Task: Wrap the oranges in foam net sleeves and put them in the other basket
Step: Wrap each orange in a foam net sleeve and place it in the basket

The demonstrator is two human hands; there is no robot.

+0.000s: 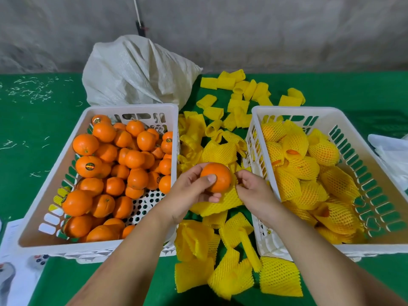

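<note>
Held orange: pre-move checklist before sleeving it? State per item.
1. Left hand has a firm grip on the orange: ok, fingers and thumb curl round it.
2. Right hand has a foam net sleeve: ok, it pinches the yellow net beside the orange.
3. Sleeve mouth open and facing the orange: cannot tell, the net lies bunched under the hands.
4. Orange still bare: ok, no net over it yet.
5. Room in the right basket for one more: ok, wrapped fruit sits below the rim.
6. Spare sleeves within reach: ok, a loose pile lies between the baskets.
</note>
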